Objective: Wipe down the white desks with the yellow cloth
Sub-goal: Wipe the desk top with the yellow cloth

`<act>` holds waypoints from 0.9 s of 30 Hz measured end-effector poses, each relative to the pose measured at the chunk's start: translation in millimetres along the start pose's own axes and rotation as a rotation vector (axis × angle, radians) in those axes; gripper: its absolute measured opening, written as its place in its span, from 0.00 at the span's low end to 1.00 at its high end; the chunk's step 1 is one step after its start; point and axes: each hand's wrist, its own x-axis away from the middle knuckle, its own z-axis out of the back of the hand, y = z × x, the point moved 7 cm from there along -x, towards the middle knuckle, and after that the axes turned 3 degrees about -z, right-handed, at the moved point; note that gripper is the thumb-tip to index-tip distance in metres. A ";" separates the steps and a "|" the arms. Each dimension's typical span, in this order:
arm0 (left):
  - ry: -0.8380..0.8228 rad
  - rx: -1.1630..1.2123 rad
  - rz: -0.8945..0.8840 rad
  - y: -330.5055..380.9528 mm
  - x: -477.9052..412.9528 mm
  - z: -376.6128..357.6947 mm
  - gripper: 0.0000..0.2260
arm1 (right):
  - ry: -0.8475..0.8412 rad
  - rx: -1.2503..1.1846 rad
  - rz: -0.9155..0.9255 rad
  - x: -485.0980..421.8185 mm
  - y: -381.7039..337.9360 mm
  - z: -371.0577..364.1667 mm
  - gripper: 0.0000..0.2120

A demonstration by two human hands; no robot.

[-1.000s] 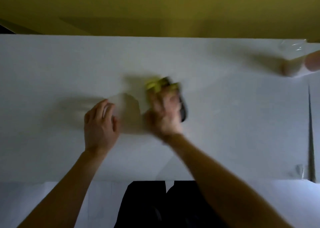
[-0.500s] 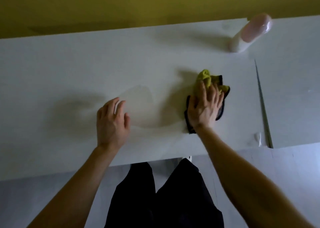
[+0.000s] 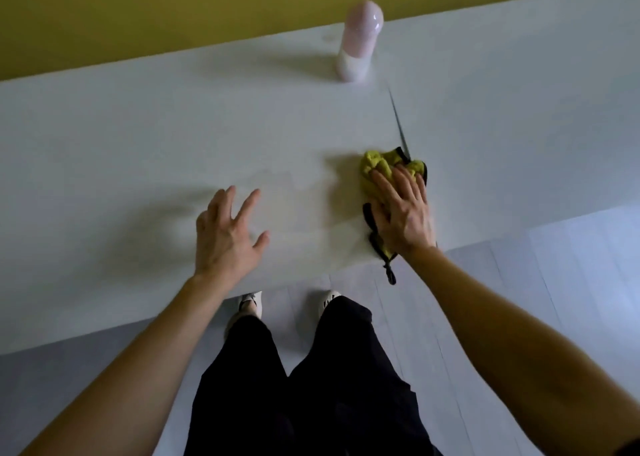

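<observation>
Two white desks stand side by side, the left desk (image 3: 145,151) and the right desk (image 3: 526,109), with a narrow dark seam between them. The yellow cloth (image 3: 379,166), edged in black, lies bunched on the seam close to the front edge. My right hand (image 3: 401,210) presses flat on the cloth with straight fingers. A black loop of the cloth hangs over the desk's front edge. My left hand (image 3: 225,234) is spread with fingers apart over the left desk, holding nothing; I cannot tell if it touches the surface.
A pink and white bottle (image 3: 358,47) stands upright near the back edge of the left desk, just left of the seam. A yellow wall (image 3: 173,12) runs behind the desks. My legs and shoes (image 3: 249,305) are on the pale floor below the front edge.
My right hand has slid the cloth to the right and nearer the front edge, onto the seam. My left hand has shifted right and spread its fingers. The view has turned right.
</observation>
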 end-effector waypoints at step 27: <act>-0.016 0.326 -0.001 85.1 -162.0 31.8 0.35 | -0.077 0.120 -0.129 -19.0 -9.3 -11.5 0.37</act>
